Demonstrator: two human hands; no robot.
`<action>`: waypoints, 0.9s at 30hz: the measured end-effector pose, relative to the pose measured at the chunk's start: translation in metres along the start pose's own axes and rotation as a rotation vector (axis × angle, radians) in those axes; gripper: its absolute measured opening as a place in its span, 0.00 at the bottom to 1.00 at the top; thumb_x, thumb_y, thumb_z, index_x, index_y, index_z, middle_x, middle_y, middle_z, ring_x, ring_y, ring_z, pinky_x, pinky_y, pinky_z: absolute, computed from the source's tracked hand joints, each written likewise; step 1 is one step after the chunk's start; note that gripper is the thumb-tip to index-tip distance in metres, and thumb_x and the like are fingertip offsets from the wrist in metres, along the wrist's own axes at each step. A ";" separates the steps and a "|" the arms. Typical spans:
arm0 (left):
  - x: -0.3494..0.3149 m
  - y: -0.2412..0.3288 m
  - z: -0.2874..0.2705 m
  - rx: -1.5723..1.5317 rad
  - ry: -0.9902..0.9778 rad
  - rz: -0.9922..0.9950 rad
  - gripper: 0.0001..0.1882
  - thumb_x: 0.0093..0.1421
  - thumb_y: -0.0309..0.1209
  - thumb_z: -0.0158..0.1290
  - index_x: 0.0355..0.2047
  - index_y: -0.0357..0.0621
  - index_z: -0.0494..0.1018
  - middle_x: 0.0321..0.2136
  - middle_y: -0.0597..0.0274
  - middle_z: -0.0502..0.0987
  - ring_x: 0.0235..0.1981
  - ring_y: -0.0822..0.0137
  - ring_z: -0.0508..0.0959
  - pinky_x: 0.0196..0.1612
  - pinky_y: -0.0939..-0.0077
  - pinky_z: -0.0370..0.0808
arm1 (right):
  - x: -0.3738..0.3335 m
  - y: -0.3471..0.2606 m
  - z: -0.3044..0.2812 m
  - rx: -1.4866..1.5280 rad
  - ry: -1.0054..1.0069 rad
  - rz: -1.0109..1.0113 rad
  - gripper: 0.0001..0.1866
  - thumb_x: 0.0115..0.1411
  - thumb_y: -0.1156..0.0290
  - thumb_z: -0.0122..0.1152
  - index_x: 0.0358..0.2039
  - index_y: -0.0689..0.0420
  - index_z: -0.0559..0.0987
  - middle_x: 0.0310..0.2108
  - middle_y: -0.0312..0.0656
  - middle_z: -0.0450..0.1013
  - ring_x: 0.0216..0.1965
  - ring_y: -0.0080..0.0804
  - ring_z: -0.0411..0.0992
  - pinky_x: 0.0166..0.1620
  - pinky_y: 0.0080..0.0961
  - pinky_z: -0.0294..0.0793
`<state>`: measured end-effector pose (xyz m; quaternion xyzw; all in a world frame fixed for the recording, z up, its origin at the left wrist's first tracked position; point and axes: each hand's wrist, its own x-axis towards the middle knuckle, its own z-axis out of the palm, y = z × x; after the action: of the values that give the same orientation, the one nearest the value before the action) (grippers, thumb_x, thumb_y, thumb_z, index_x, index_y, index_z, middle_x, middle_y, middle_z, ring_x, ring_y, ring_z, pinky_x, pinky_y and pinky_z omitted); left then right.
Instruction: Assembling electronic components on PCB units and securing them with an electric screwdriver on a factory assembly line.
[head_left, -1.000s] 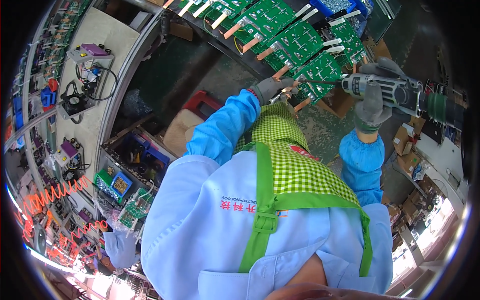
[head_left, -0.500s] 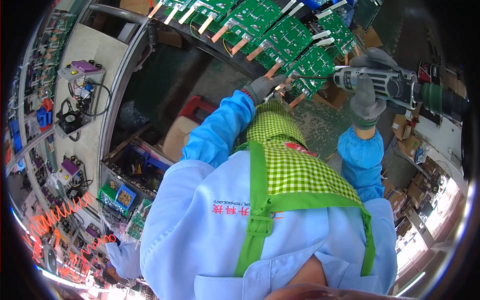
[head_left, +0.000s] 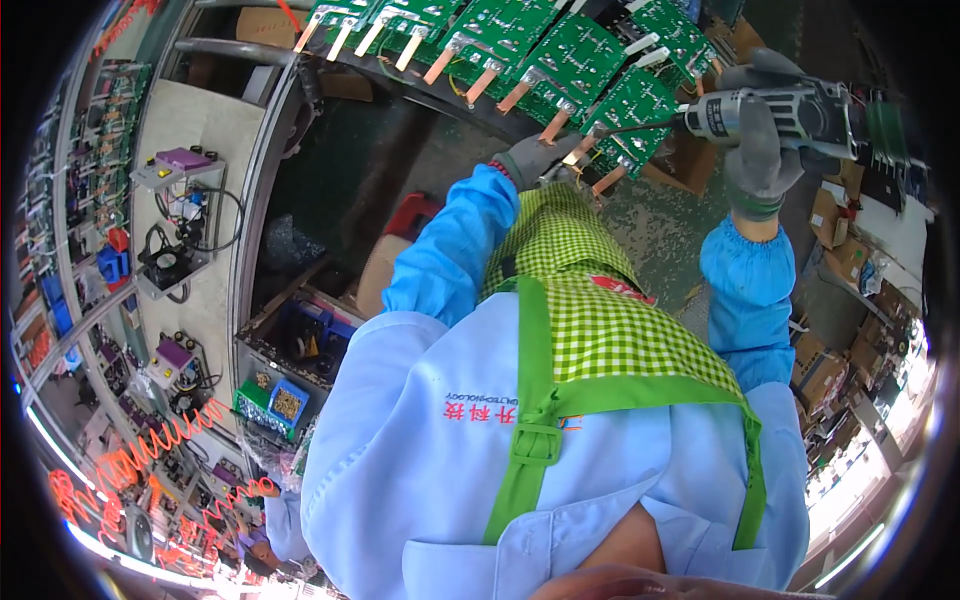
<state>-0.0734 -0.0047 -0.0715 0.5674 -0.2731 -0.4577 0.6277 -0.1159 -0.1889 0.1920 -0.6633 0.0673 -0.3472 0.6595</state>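
Observation:
My right hand [head_left: 762, 165], in a grey glove, is closed around a grey and black power screwdriver [head_left: 770, 118]. Its long thin bit [head_left: 645, 127] points left, its tip at the mounting point of a copper strip [head_left: 580, 149] on the nearest green circuit board [head_left: 636, 108]. My left hand [head_left: 532, 160], gloved too, is closed at that strip's near end. Something small and silvery shows by its fingers; I cannot make out what it is. Beside the left hand, another copper strip [head_left: 554, 126] sticks out from the neighbouring board [head_left: 577, 68].
More green boards [head_left: 497, 35] with copper strips stand in a row along the dark bench edge. To the left is a pale bench with purple-topped devices [head_left: 185, 160]. A blue parts bin [head_left: 288, 402] stands at lower left, a red-backed chair [head_left: 412, 212] below the boards.
The whole view has shifted slightly. My right hand and the screwdriver have moved a little away from me and to the right, the bit still at the same board. My left hand stays by the copper strip.

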 end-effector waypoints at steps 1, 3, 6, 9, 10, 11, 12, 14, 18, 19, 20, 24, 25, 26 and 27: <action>0.002 0.000 -0.004 0.051 -0.003 -0.045 0.23 0.61 0.39 0.48 0.54 0.44 0.64 0.44 0.60 0.72 0.30 0.73 0.74 0.30 0.82 0.71 | 0.002 -0.004 -0.002 -0.269 -0.035 -0.206 0.21 0.50 0.67 0.55 0.43 0.65 0.71 0.31 0.44 0.74 0.31 0.29 0.73 0.35 0.25 0.74; -0.004 0.001 -0.009 0.051 -0.003 -0.117 0.18 0.60 0.40 0.48 0.46 0.43 0.70 0.35 0.64 0.75 0.28 0.76 0.73 0.28 0.82 0.70 | 0.000 -0.018 -0.012 -0.269 -0.025 -0.219 0.22 0.49 0.66 0.55 0.43 0.66 0.71 0.30 0.45 0.74 0.30 0.30 0.73 0.34 0.26 0.74; -0.021 0.010 -0.002 -0.289 -0.035 -0.435 0.17 0.61 0.40 0.47 0.43 0.41 0.71 0.32 0.65 0.76 0.29 0.77 0.74 0.29 0.82 0.71 | -0.002 -0.032 -0.024 -0.315 0.032 -0.200 0.24 0.47 0.65 0.55 0.43 0.67 0.71 0.30 0.47 0.73 0.29 0.31 0.73 0.32 0.27 0.75; -0.031 0.013 0.024 -0.251 -0.090 -0.408 0.15 0.61 0.39 0.47 0.41 0.41 0.71 0.31 0.66 0.76 0.28 0.77 0.74 0.30 0.83 0.71 | -0.006 -0.035 -0.034 -0.283 -0.074 -0.230 0.20 0.50 0.71 0.60 0.43 0.65 0.71 0.32 0.44 0.74 0.32 0.27 0.73 0.37 0.22 0.72; -0.027 0.012 0.035 -0.270 -0.075 -0.319 0.14 0.61 0.40 0.47 0.38 0.42 0.72 0.28 0.66 0.77 0.25 0.77 0.74 0.28 0.84 0.70 | -0.009 -0.034 -0.036 -0.287 -0.084 -0.215 0.20 0.50 0.71 0.60 0.43 0.65 0.71 0.32 0.44 0.74 0.32 0.27 0.73 0.37 0.22 0.72; -0.020 0.011 0.043 -0.322 -0.034 -0.360 0.15 0.61 0.40 0.47 0.41 0.41 0.72 0.32 0.65 0.77 0.30 0.76 0.76 0.30 0.84 0.71 | -0.011 -0.031 -0.036 -0.269 -0.053 -0.205 0.20 0.50 0.71 0.60 0.44 0.65 0.71 0.32 0.44 0.74 0.32 0.27 0.73 0.37 0.22 0.72; -0.013 0.008 0.050 -0.318 -0.037 -0.349 0.15 0.61 0.40 0.47 0.41 0.41 0.72 0.32 0.65 0.77 0.30 0.76 0.76 0.30 0.84 0.71 | -0.014 -0.028 -0.037 -0.264 -0.024 -0.173 0.20 0.49 0.71 0.60 0.44 0.64 0.71 0.31 0.44 0.74 0.32 0.27 0.73 0.37 0.22 0.72; -0.002 0.003 0.064 -0.552 -0.003 -0.243 0.18 0.61 0.39 0.47 0.46 0.41 0.70 0.37 0.63 0.76 0.34 0.75 0.76 0.32 0.83 0.72 | -0.018 -0.022 -0.039 -0.232 -0.039 -0.183 0.21 0.49 0.71 0.61 0.44 0.65 0.71 0.32 0.45 0.74 0.31 0.27 0.73 0.37 0.22 0.72; 0.013 0.003 0.078 -0.770 0.005 -0.292 0.21 0.62 0.36 0.45 0.50 0.35 0.64 0.39 0.56 0.74 0.37 0.68 0.76 0.40 0.77 0.74 | -0.020 -0.015 -0.042 -0.113 -0.062 -0.107 0.21 0.52 0.72 0.59 0.46 0.65 0.70 0.33 0.47 0.74 0.30 0.27 0.74 0.37 0.19 0.73; 0.013 0.005 0.080 -0.782 0.001 -0.251 0.19 0.62 0.35 0.45 0.49 0.34 0.65 0.39 0.55 0.73 0.37 0.67 0.75 0.40 0.77 0.74 | -0.021 -0.014 -0.042 0.059 -0.093 -0.066 0.20 0.52 0.72 0.58 0.46 0.65 0.70 0.34 0.47 0.74 0.31 0.27 0.74 0.37 0.19 0.74; 0.012 0.006 0.082 -0.776 0.015 -0.289 0.19 0.62 0.35 0.45 0.49 0.34 0.65 0.39 0.55 0.73 0.37 0.67 0.75 0.40 0.77 0.74 | -0.022 -0.013 -0.043 0.061 -0.099 -0.033 0.20 0.53 0.73 0.57 0.46 0.65 0.69 0.34 0.47 0.74 0.31 0.27 0.74 0.37 0.19 0.74; 0.010 0.010 0.085 -0.989 0.053 -0.313 0.19 0.63 0.38 0.44 0.46 0.35 0.66 0.36 0.57 0.73 0.34 0.70 0.72 0.37 0.76 0.72 | -0.026 -0.011 -0.046 -0.163 -0.122 -0.159 0.16 0.57 0.75 0.51 0.46 0.64 0.69 0.35 0.48 0.74 0.31 0.27 0.74 0.37 0.21 0.75; 0.011 0.010 0.085 -0.899 0.055 -0.315 0.18 0.62 0.38 0.43 0.45 0.36 0.67 0.35 0.58 0.73 0.34 0.70 0.72 0.37 0.76 0.72 | -0.027 -0.011 -0.046 -0.123 -0.125 -0.116 0.16 0.56 0.75 0.52 0.46 0.64 0.69 0.35 0.47 0.74 0.31 0.27 0.74 0.37 0.22 0.75; 0.011 0.010 0.085 -0.803 0.061 -0.331 0.18 0.62 0.39 0.43 0.44 0.37 0.68 0.35 0.58 0.73 0.34 0.70 0.72 0.37 0.75 0.71 | -0.027 -0.011 -0.046 -0.082 -0.126 -0.074 0.16 0.56 0.75 0.52 0.46 0.64 0.70 0.35 0.47 0.74 0.32 0.27 0.74 0.37 0.23 0.75; 0.011 0.009 0.085 -0.754 0.050 -0.302 0.14 0.62 0.38 0.43 0.37 0.39 0.70 0.33 0.60 0.73 0.34 0.71 0.72 0.37 0.74 0.71 | -0.027 -0.011 -0.046 -0.162 -0.075 -0.072 0.16 0.55 0.75 0.53 0.45 0.63 0.70 0.34 0.47 0.74 0.32 0.28 0.74 0.38 0.23 0.75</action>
<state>-0.1396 -0.0546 -0.0472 0.3421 0.0160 -0.5989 0.7239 -0.1657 -0.2110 0.1866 -0.7290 0.0468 -0.3391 0.5928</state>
